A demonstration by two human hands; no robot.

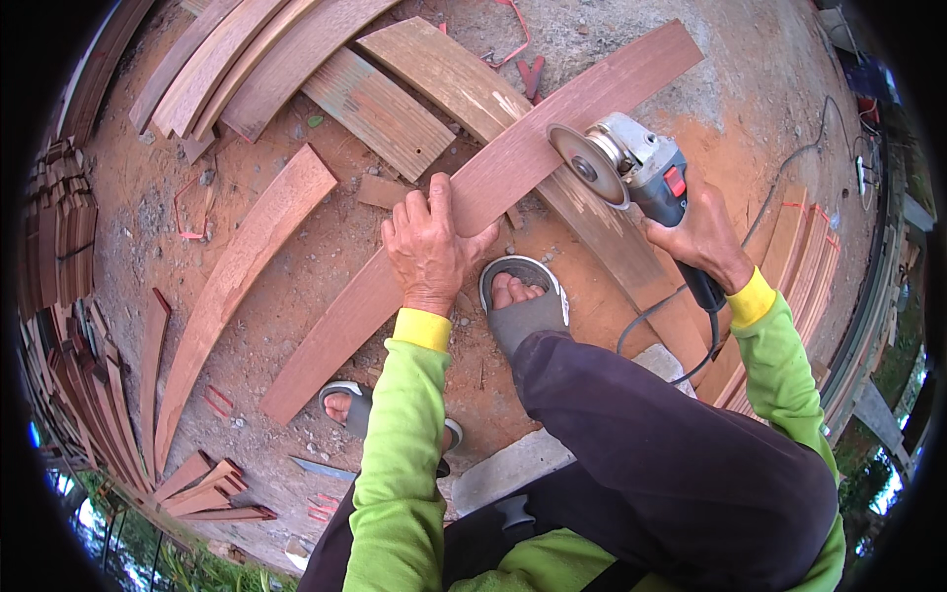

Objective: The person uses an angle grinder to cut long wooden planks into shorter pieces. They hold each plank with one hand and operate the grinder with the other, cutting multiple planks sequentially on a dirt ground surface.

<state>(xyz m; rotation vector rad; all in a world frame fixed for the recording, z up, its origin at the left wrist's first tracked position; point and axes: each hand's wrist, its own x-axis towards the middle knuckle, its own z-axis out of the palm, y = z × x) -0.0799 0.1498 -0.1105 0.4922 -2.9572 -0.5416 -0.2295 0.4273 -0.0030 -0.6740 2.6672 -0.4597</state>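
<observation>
Reddish plank (505, 178), long axis slanting upper right

Bright, diffuse daylight with soft shadows, sharp centre, strong fisheye curvature toward black corners.

along the left edge of the dirt ground (493, 387), a stack of boards (67, 247) is piled, and narrower boards (97, 390) are fanned out below it. toward the upper left corner, several curved planks (237, 64) are laid side by side. near the upper edge, a red-handled tool (531, 77) is partly covered. by the right edge, a white power strip (860, 178) is seen past a bundle of boards (789, 266). toward the lower edge, a concrete block (508, 472) is placed.
</observation>
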